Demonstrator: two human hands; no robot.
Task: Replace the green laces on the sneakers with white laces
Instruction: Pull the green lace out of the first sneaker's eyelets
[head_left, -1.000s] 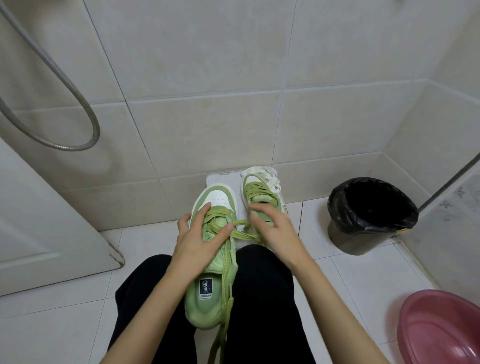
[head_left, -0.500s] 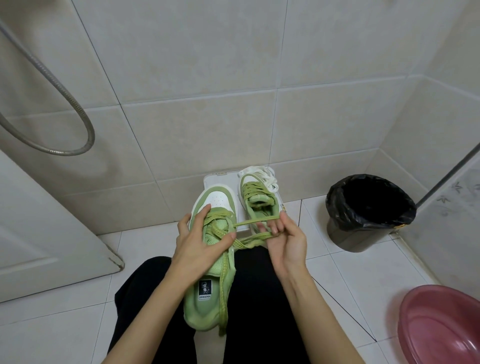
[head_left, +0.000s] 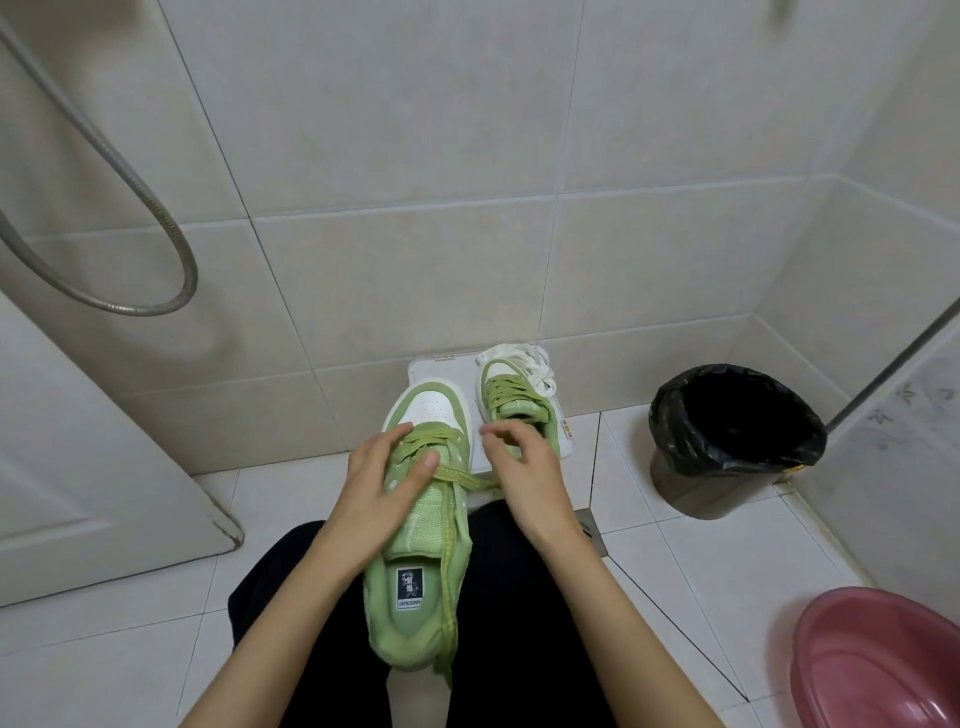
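A green and white sneaker (head_left: 415, 582) lies on my lap, toe pointing away. My left hand (head_left: 379, 493) grips its upper from the left, thumb pressing on the green lace (head_left: 449, 597), which hangs loose down the shoe's right side. One strand runs right across the tongue and in under my right hand (head_left: 524, 467), whose fingers are curled just right of the shoe. The second sneaker (head_left: 514, 410), laced in green, stands on a white flat box (head_left: 441, 369) by the wall. White laces (head_left: 527, 364) lie bunched behind its toe.
A black-lined waste bin (head_left: 737, 441) stands on the floor at right. A pink basin (head_left: 878, 660) sits at the lower right corner. A metal shower hose (head_left: 156, 208) loops on the left wall above a white door (head_left: 78, 467). A floor drain (head_left: 589, 525) is beside my right knee.
My right hand pulled a green strand out to the right, then came back beside the shoe with fingers curled. My left hand stayed on the sneaker.
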